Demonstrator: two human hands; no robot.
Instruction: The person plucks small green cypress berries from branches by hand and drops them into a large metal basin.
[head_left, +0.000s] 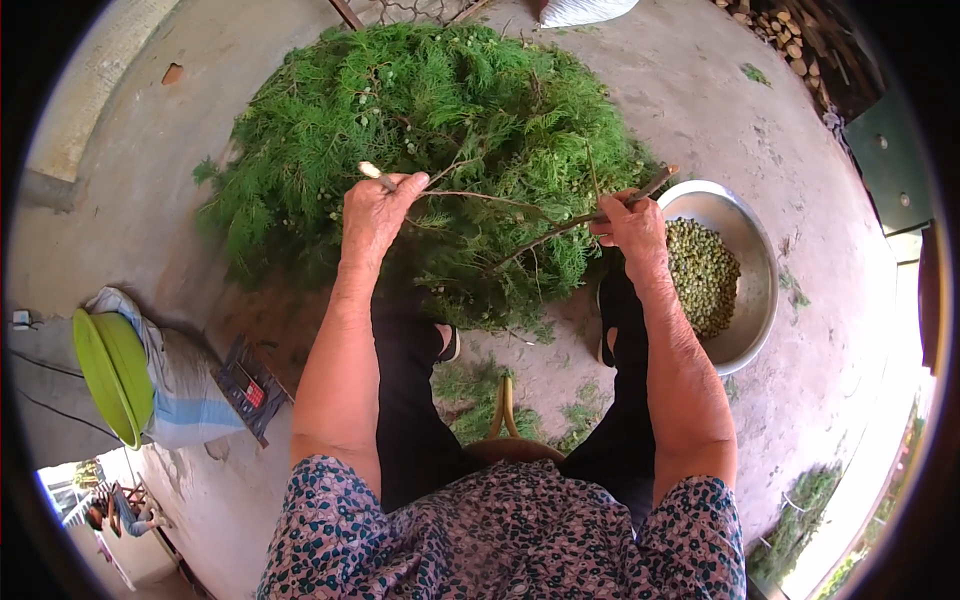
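My left hand (378, 218) is closed around a thin branch (373, 171), whose pale cut end sticks out past the knuckles. Bare twigs run from it to the right. A darker branch (655, 183) is gripped in my right hand (636, 230), its thin end slanting down to the left over the greenery. Both hands are held above a big heap of green conifer sprigs (440, 110) with small pale cones among them. Just right of my right hand stands a metal bowl (762, 262), partly filled with small green cones or berries (700, 280).
Left of my legs are a lime-green basin (112, 375), a pale sack (185, 365) and a dark plastic crate (255, 390). Stacked firewood (785, 40) lies at the far right, near a dark green cabinet (890, 165). Loose sprigs litter the concrete floor. A white sack (585, 10) lies at the far edge.
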